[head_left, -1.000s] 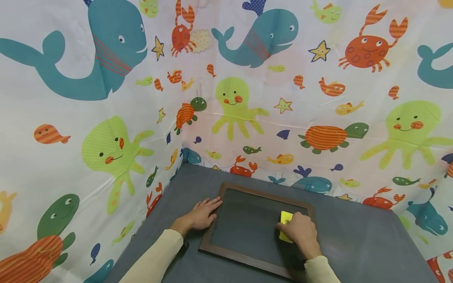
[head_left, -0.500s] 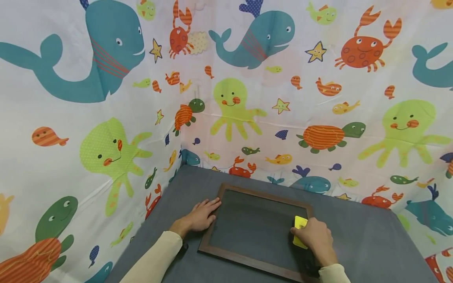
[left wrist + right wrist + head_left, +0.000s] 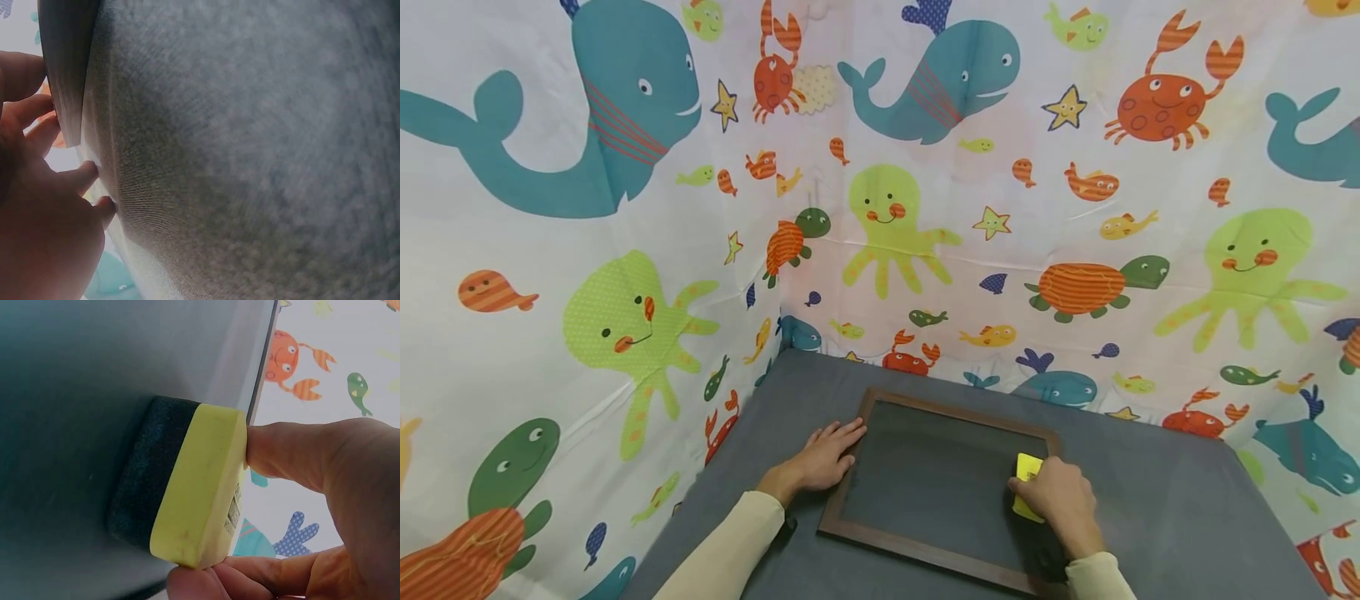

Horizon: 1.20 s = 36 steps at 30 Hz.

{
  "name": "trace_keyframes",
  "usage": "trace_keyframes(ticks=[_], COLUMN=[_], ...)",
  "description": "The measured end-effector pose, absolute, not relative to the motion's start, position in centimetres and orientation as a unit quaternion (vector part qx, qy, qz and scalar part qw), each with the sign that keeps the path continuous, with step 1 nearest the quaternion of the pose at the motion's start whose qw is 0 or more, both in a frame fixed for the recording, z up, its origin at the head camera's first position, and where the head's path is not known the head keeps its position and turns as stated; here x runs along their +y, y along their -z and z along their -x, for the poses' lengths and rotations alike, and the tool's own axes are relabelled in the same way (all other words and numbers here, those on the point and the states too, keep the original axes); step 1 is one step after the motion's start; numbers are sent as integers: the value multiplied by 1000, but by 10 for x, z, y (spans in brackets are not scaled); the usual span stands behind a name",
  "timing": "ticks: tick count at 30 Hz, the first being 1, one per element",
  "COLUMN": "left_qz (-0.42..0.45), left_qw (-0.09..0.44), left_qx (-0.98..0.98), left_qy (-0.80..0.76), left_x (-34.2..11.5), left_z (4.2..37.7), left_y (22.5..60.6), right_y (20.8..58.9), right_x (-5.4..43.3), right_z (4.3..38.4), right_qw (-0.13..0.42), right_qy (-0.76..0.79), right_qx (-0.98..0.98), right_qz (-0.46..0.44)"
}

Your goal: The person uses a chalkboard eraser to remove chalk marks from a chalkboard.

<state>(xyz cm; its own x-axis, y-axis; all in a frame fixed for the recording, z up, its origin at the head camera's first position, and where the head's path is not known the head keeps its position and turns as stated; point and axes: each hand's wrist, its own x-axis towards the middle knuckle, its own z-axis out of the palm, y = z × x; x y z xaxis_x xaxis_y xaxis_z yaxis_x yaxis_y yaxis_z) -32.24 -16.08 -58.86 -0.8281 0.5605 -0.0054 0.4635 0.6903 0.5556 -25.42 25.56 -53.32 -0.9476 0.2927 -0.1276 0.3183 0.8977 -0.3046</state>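
Observation:
A small chalkboard with a dark surface (image 3: 936, 483) and a brown wooden frame (image 3: 917, 547) lies flat on the grey table. My left hand (image 3: 820, 460) rests at the frame's left side, fingers stretched out; the left wrist view shows the thumb and some fingertips at the frame's edge (image 3: 69, 81) and others on the table. With thumb and fingers, my right hand (image 3: 1063, 502) grips a chalkboard eraser (image 3: 194, 481) by its yellow body. Its dark felt face is against the board, near the right side of the frame. In the head view the hand hides part of the eraser.
Grey cloth-like covering (image 3: 1157, 517) spreads around the board. White curtains (image 3: 955, 192) printed with sea animals rise behind the table and on both sides. A black strap or device is partly visible under each wrist.
My right hand has slid the eraser rightward across the board, then slightly back to the left in the last half second. My left hand stays at the frame.

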Motion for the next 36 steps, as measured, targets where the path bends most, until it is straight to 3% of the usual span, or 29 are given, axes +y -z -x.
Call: trace_keyframes(ticks=[18,36], left_qz=[-279,-279], left_qw=[92,85], left_qx=[914,916], left_qy=[-281,-274], left_x=[-161,-161], left_z=[324,328], left_y=[593,594], right_y=[538,534], right_x=[200,142], right_z=[269,291], right_qw=[-18,-9], right_qy=[165,164], right_qx=[982,985], right_qz=[-94,-50])
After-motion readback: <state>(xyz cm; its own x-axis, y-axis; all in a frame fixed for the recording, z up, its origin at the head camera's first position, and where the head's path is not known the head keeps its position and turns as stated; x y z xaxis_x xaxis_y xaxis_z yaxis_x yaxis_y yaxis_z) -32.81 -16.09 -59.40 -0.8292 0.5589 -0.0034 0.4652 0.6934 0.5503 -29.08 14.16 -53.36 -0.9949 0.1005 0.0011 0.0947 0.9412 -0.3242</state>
